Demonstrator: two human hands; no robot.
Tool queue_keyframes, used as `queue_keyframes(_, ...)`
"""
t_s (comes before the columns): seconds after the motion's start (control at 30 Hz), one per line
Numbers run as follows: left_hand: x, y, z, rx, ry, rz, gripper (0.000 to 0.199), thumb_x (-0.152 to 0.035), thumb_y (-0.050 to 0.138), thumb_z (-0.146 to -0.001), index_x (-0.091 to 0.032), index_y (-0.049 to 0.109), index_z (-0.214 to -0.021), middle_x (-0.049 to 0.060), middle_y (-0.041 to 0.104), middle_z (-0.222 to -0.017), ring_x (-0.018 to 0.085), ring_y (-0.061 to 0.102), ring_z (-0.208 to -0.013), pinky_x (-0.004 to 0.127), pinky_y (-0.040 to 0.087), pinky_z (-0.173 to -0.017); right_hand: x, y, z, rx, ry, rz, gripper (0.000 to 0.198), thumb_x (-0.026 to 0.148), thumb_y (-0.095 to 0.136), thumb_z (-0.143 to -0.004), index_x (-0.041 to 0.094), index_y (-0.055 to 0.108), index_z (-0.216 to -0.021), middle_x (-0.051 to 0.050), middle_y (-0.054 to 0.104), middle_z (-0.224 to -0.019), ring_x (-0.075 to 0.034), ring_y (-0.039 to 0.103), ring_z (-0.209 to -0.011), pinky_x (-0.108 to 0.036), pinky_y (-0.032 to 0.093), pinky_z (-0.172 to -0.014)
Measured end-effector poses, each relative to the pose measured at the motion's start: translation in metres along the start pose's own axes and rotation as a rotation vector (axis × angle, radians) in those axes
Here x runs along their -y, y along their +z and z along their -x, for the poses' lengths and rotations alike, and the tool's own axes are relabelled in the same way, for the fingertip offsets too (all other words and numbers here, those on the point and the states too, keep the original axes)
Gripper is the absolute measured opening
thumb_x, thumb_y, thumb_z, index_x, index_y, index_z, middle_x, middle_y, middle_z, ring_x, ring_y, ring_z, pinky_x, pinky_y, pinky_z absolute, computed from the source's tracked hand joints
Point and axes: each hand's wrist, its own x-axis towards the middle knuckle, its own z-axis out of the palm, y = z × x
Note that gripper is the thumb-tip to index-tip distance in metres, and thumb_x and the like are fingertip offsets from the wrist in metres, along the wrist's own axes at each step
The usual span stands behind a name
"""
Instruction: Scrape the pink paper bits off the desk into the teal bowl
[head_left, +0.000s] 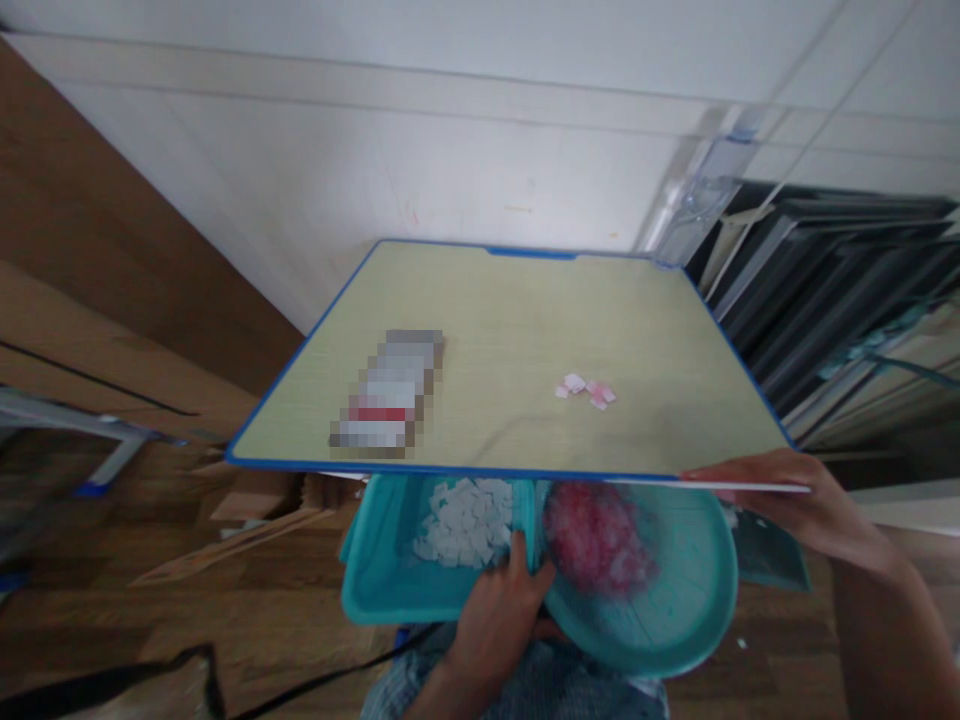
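Observation:
My left hand [501, 608] is closed at the shared edge of a teal rectangular tub [360, 592] and a teal round basin [721, 612], its index finger over the tub's rim. Small white square pieces [469, 520] lie heaped in the tub. In the basin is a blurred pile of red and pink pieces [598, 540]. My right hand [799, 500] grips the front right corner of a folding table [487, 300], fingers partly hidden beneath it. A few small pink and white pieces [592, 390] lie right of centre on the tabletop.
A pixelated, phone-shaped object [390, 390] lies on the table's left side. Behind stands a white wall [480, 160]. Dark flat panels [840, 260] lean at the right. Cardboard [255, 500] and a black strap [330, 672] are low on the left, above a wooden floor.

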Motion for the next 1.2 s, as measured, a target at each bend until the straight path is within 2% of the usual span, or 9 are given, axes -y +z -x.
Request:
queue_keyframes(0.13,-0.001,-0.002,0.000,0.000,0.000,-0.013,0.064,-0.047,0.064,-0.067,-0.029,0.043,-0.124,0.023,0.028,-0.136,0.030,0.060,-0.088,0.042,0.050,-0.070,-0.001,0.004,-0.001,0.031,0.035,0.000,0.024,0.033,0.055,-0.080,0.027,0.069,-0.099,-0.004,0.071,-0.093,-0.023,0.067,-0.082,-0.031,0.054,-0.071)
queue_keyframes(0.23,-0.001,-0.003,0.000,0.017,-0.005,-0.006,0.064,-0.046,0.065,-0.067,-0.029,0.042,-0.124,0.022,0.029,-0.136,0.030,0.060,-0.089,0.042,0.050,-0.071,-0.002,0.003,0.002,0.098,-0.004,-0.018,0.025,0.033,0.054,-0.081,0.027,0.069,-0.100,-0.004,0.071,-0.095,-0.023,0.067,-0.082,-0.031,0.054,-0.071)
queue_keyframes(0.33,-0.001,-0.004,0.000,0.003,-0.003,-0.008,0.064,-0.046,0.065,-0.066,-0.029,0.043,-0.123,0.022,0.030,-0.135,0.030,0.061,-0.089,0.041,0.051,-0.070,-0.003,-0.002,0.009,0.069,-0.052,0.000,0.025,0.029,0.057,-0.080,0.029,0.068,-0.102,-0.003,0.070,-0.097,-0.023,0.067,-0.085,-0.031,0.054,-0.072)
queue_keyframes(0.47,-0.001,-0.002,0.000,-0.020,0.000,-0.014,0.065,-0.048,0.065,-0.065,-0.029,0.042,-0.124,0.023,0.030,-0.135,0.030,0.061,-0.088,0.041,0.051,-0.070,-0.002,-0.004,0.005,-0.088,-0.064,0.068,0.022,0.028,0.058,-0.078,0.029,0.069,-0.097,-0.001,0.071,-0.095,-0.022,0.067,-0.083,-0.030,0.055,-0.072)
queue_keyframes(0.63,0.000,0.001,0.000,-0.024,0.009,-0.017,0.064,-0.047,0.065,-0.065,-0.029,0.043,-0.123,0.023,0.030,-0.135,0.029,0.062,-0.086,0.041,0.051,-0.068,0.006,0.016,-0.031,-0.353,-0.129,0.168,0.023,0.029,0.057,-0.080,0.024,0.068,-0.100,-0.002,0.071,-0.095,-0.020,0.068,-0.080,-0.029,0.056,-0.069)
queue_keyframes(0.83,0.000,0.001,-0.001,-0.017,-0.004,0.002,0.066,-0.047,0.067,-0.064,-0.029,0.042,-0.123,0.022,0.029,-0.135,0.030,0.061,-0.089,0.042,0.050,-0.070,0.010,0.030,-0.066,-0.360,-0.220,0.178,0.026,0.025,0.048,-0.085,0.020,0.065,-0.105,-0.005,0.068,-0.104,-0.020,0.064,-0.093,-0.032,0.053,-0.081)
queue_keyframes(0.97,0.001,0.000,0.000,-0.006,-0.003,0.013,0.066,-0.045,0.068,-0.065,-0.030,0.042,-0.124,0.019,0.030,-0.134,0.028,0.060,-0.091,0.040,0.050,-0.072,0.011,0.025,-0.068,-0.257,-0.228,0.172,0.026,0.022,0.049,-0.084,0.020,0.065,-0.104,-0.004,0.068,-0.103,-0.019,0.065,-0.092,-0.030,0.053,-0.079)
queue_keyframes(1.1,0.000,0.000,0.000,-0.024,-0.001,-0.002,0.066,-0.044,0.068,-0.065,-0.029,0.042,-0.124,0.020,0.031,-0.133,0.028,0.061,-0.088,0.041,0.050,-0.070,0.015,0.022,-0.069,-0.296,-0.228,0.146,0.026,0.023,0.051,-0.083,0.022,0.065,-0.105,-0.003,0.068,-0.103,-0.019,0.065,-0.092,-0.029,0.053,-0.079)
queue_keyframes(1.2,-0.001,0.000,0.000,-0.026,0.000,-0.005,0.066,-0.045,0.068,-0.064,-0.029,0.043,-0.123,0.021,0.032,-0.133,0.029,0.061,-0.087,0.041,0.051,-0.069,0.023,0.024,-0.071,-0.233,-0.221,0.131,0.026,0.023,0.049,-0.084,0.021,0.066,-0.104,-0.005,0.069,-0.102,-0.019,0.065,-0.092,-0.029,0.053,-0.078)
